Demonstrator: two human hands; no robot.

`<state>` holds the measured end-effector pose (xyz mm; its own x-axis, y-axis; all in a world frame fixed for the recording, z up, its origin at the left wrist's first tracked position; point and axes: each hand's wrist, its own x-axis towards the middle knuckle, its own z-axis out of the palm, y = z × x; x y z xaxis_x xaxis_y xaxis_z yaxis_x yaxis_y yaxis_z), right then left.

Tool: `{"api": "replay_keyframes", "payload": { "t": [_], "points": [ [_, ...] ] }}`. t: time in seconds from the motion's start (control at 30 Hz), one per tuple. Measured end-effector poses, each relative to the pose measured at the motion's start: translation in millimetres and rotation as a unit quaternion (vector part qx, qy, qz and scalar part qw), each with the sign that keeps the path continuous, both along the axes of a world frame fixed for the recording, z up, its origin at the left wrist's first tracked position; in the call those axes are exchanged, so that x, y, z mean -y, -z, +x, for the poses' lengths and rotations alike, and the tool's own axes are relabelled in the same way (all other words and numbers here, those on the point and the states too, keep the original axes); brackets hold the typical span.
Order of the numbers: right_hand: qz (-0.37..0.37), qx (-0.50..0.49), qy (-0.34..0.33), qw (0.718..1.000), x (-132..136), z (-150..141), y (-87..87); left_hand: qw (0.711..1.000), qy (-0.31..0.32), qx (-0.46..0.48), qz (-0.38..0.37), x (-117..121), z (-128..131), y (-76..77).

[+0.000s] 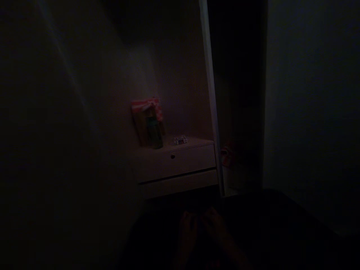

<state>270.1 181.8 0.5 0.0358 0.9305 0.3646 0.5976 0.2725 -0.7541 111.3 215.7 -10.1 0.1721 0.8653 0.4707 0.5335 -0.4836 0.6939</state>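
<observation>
Very dim light leaves little detail in the head view. My left hand point(188, 224) and my right hand point(213, 223) are close together at the lower middle, in front of a dark area. The fingers of both look curled inward, as in a pinch. Whatever lies between them, if anything, is lost in the darkness. Beyond the hands is a pale drawer unit point(194, 159) with a round knob or lock point(173, 156). On its top stand a green bottle point(154, 133) and a small light-coloured patterned object point(180, 140).
Behind the bottle leans a brownish item with a red and white piece point(146, 105) on top. An upright pale panel edge point(210, 82) borders the unit on the right. Past it, a reddish object point(225, 156) lies low in a dark recess. A plain panel point(312, 105) fills the right side.
</observation>
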Motion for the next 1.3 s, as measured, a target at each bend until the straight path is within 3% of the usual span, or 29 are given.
{"api": "replay_keyframes", "payload": {
  "t": [0.23, 0.57, 0.73, 0.87, 1.03, 1.17, 1.3],
  "points": [
    [-0.008, 0.089, -0.043, 0.995, 7, 4, -4.2, 1.0, 0.002, 0.011, -0.014, 0, 0, -1.4],
    [-0.018, 0.147, 0.003, 0.989, 12, -2, -12.5, 0.999, -0.009, 0.018, -0.025, 5, 3, -9.4],
    [-0.037, 0.182, -0.022, 0.982, 17, 4, -21.3, 0.999, -0.005, 0.013, -0.029, 5, 2, -10.8],
    [-0.029, 0.162, -0.051, 0.985, 16, 11, -16.1, 0.999, -0.006, 0.017, -0.031, 5, 1, -9.6],
    [-0.002, 0.083, -0.029, 0.996, 12, 11, -9.3, 0.999, -0.011, 0.021, -0.039, 4, 0, -7.1],
    [0.008, 0.032, -0.05, 0.998, 18, 4, -19.0, 0.998, -0.005, 0.027, -0.05, 4, -1, -7.6],
    [-0.039, 0.067, -0.112, 0.991, 30, -1, -30.9, 0.998, 0.003, 0.036, -0.055, 5, -1, -9.1]
  ]
}}
